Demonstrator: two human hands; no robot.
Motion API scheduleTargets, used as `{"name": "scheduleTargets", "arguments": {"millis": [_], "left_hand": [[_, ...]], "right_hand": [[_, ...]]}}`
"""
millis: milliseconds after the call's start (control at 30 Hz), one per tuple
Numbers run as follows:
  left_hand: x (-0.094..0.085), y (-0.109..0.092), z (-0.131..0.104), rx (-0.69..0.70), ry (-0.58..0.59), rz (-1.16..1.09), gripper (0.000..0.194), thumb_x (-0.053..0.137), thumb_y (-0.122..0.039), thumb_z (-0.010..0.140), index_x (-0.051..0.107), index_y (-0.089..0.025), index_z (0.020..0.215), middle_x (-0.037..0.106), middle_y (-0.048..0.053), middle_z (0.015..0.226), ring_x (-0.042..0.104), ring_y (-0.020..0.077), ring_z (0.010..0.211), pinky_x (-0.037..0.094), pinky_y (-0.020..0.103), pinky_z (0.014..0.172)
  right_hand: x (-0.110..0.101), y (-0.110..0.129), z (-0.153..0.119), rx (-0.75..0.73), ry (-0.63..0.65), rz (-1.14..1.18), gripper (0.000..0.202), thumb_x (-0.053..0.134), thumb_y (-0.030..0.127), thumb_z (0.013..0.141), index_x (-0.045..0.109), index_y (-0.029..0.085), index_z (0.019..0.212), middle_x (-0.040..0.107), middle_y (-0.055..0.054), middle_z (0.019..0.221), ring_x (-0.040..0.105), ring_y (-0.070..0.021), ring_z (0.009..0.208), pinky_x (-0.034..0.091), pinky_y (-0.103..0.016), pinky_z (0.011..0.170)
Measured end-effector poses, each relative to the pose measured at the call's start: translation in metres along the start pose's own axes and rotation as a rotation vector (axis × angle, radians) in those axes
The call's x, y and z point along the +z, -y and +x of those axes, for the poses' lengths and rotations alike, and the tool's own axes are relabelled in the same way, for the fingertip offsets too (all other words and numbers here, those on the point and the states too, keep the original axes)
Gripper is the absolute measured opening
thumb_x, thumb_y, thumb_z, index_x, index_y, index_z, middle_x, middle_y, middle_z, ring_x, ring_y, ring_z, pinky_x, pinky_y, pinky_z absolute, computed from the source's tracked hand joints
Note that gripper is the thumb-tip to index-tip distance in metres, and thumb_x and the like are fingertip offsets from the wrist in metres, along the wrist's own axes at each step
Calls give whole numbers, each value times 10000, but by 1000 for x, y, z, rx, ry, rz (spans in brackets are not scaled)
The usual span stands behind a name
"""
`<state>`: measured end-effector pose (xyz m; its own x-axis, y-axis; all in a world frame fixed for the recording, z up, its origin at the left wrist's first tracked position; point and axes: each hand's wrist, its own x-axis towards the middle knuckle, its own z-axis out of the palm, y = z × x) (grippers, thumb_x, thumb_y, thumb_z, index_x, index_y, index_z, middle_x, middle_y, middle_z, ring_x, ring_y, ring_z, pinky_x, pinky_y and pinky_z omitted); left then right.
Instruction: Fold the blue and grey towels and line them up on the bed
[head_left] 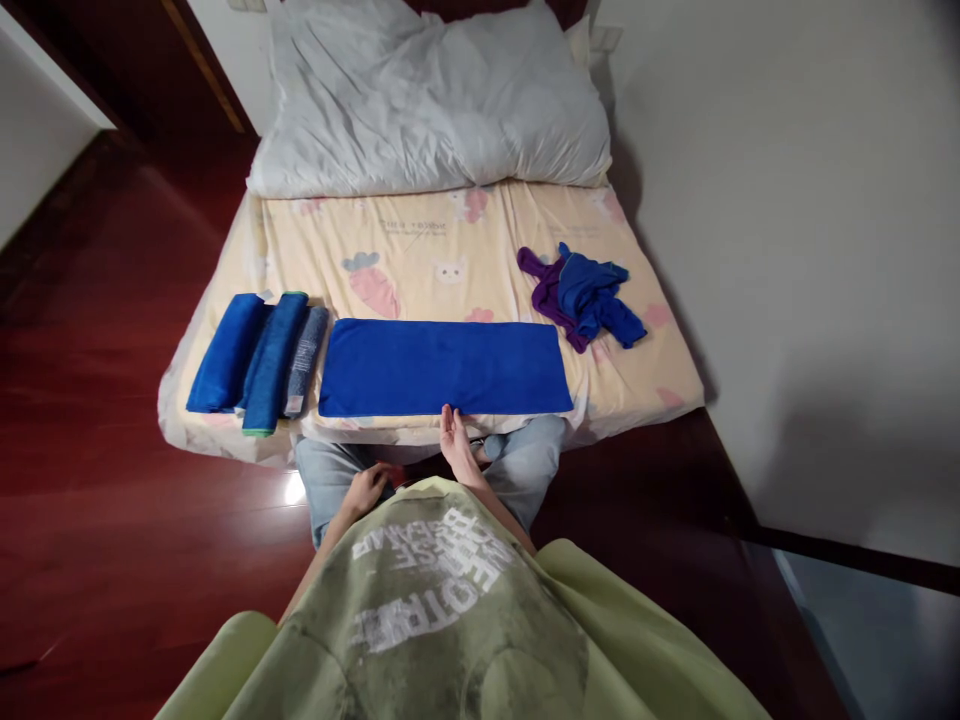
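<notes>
A blue towel (446, 368) lies spread flat as a long rectangle near the bed's front edge. My right hand (454, 440) is at the middle of its near edge, fingers stretched out and nothing seen in them. Lower down, my left hand (366, 490) rests on my left thigh with its fingers loosely extended, apart from the towel. To the left lie a bright blue folded towel (227, 355), a darker blue rolled one with green edging (274, 365) and a grey-blue one with a pale label (304, 362), side by side.
A crumpled heap of blue cloth (596, 295) and purple cloth (551, 290) lies on the right of the bed. A large grey-white quilt (442, 100) covers the bed's head end. The patterned sheet (420, 260) spans the mattress. A wall (787, 250) stands on the right.
</notes>
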<state>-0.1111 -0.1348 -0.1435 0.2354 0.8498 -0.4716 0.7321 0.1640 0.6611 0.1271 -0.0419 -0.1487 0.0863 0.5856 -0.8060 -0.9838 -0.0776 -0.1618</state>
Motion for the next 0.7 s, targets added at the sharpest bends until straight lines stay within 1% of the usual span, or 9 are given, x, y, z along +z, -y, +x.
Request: {"name": "scheduleTargets", "arguments": {"millis": [100, 200, 267, 333, 433, 500, 567, 633, 700], "left_hand": [[-17, -20, 18, 71, 80, -14, 398, 429, -400, 932, 742, -224, 1105, 796, 54, 1028, 746, 235, 988, 557, 298, 907], [-53, -61, 60, 197, 130, 9, 392, 449, -423, 935, 752, -201, 1048, 792, 54, 920, 748, 212, 838, 567, 274, 808], [-83, -100, 101, 274, 146, 47, 410, 440, -421, 949, 752, -181, 1063, 783, 52, 881, 732, 184, 748, 556, 246, 738], [-111, -147, 149, 339, 133, 116, 395, 447, -396, 963, 754, -169, 1068, 779, 45, 876, 718, 159, 715, 543, 216, 723], [-138, -215, 222, 279, 122, 250, 373, 434, -302, 985, 736, -150, 1144, 781, 58, 882, 697, 138, 638, 538, 200, 677], [-145, -251, 265, 152, 150, 328, 402, 428, -243, 993, 677, -139, 1291, 788, 88, 945, 711, 143, 645, 544, 202, 651], [-144, -274, 300, 48, 190, 367, 435, 441, -217, 996, 617, -125, 1383, 790, 115, 974, 724, 154, 650, 561, 218, 645], [-138, -285, 326, -10, 223, 387, 413, 485, -222, 990, 634, -94, 1353, 787, 137, 917, 727, 175, 626, 578, 244, 646], [-131, -287, 344, -48, 240, 407, 353, 543, -253, 978, 698, -60, 1230, 774, 153, 825, 726, 201, 607, 589, 267, 653]], "right_hand": [[-4, -2, 5, -19, -26, -51, 204, 579, 166, 966, 693, 158, 1135, 740, -94, 1216, 719, -121, 1173, 623, -274, 950], [-9, -3, 9, -29, -24, -78, 187, 602, 164, 945, 694, 156, 1108, 746, -103, 1216, 714, -119, 1183, 591, -252, 992], [-12, -3, 11, -41, -9, -123, 166, 632, 182, 928, 695, 159, 1080, 752, -106, 1209, 709, -129, 1195, 572, -263, 1025], [-14, -4, 13, -58, -9, -195, 140, 657, 207, 915, 690, 166, 1044, 759, -106, 1195, 702, -147, 1213, 554, -298, 1061], [-14, -5, 15, -73, -42, -247, 61, 629, 213, 939, 676, 176, 953, 775, -109, 1132, 693, -156, 1231, 528, -321, 1102], [-13, -5, 14, -69, -57, -238, 108, 585, 205, 967, 671, 182, 906, 780, -108, 1091, 689, -151, 1237, 518, -311, 1115], [-12, -4, 13, -53, -58, -231, 145, 559, 199, 982, 677, 177, 901, 780, -106, 1080, 684, -145, 1244, 511, -297, 1124], [-11, -3, 11, -25, -58, -218, 155, 555, 196, 988, 690, 162, 919, 780, -101, 1082, 680, -138, 1248, 503, -279, 1129], [-10, -2, 9, -1, -62, -191, 162, 552, 190, 992, 698, 156, 931, 782, -89, 1076, 682, -132, 1241, 504, -266, 1129]]}}
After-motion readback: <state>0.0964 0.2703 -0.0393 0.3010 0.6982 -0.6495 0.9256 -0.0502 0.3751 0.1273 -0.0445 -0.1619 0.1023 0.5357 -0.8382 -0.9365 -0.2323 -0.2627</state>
